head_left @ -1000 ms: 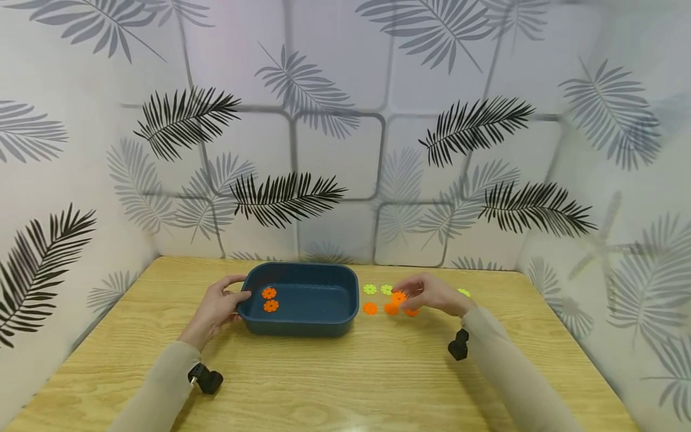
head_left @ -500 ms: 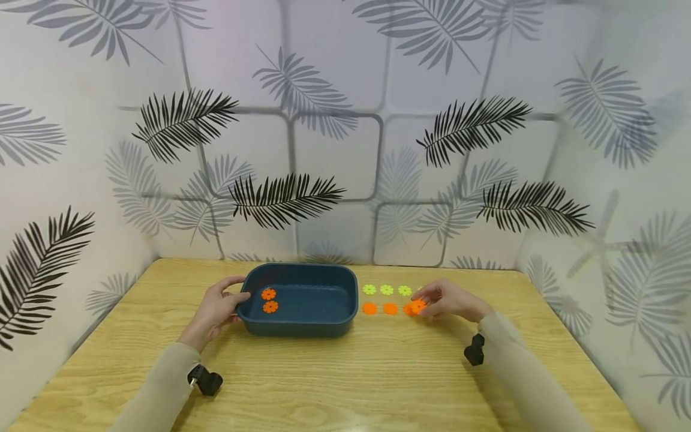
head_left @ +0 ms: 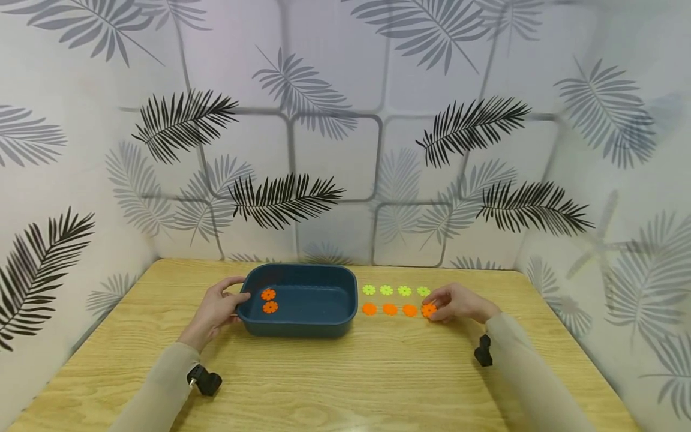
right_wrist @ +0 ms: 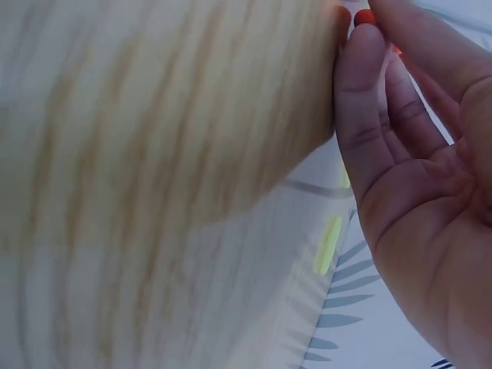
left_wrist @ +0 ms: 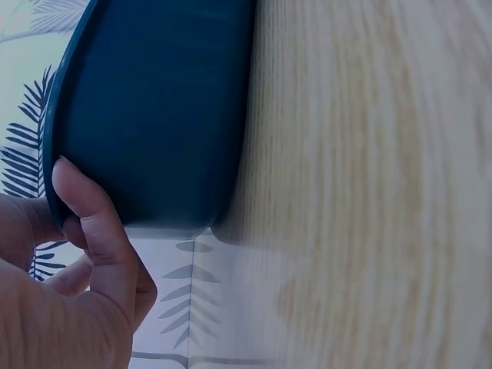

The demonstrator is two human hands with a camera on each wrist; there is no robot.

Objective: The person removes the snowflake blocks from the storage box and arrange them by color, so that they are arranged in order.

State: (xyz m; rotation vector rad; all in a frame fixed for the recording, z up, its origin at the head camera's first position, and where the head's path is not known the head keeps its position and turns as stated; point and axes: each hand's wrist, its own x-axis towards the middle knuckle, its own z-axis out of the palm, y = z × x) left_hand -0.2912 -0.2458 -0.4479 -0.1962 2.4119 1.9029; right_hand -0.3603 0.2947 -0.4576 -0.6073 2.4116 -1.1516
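My left hand [head_left: 215, 309] grips the left end of a dark blue rectangular tub [head_left: 302, 330], curled over its rim, as the left wrist view also shows. Two orange flower-shaped discs [head_left: 270, 306] lie inside the tub at its left. To the right of the tub, my right hand [head_left: 459, 303] pinches another orange flower-shaped disc [head_left: 429, 310] at the right end of an orange row, low at the tabletop. In the right wrist view only a bit of this disc [right_wrist: 364, 17] shows between thumb and fingers.
Three more orange discs [head_left: 390, 309] lie in line between the tub and my right hand. Behind them runs a row of several yellow-green flower-shaped discs [head_left: 405, 291]. The wooden table [head_left: 345, 378] ends at a leaf-patterned wall [head_left: 335, 228].
My right hand has carried the orange disc to the right and down to the end of the orange row. My left hand stays on the tub.
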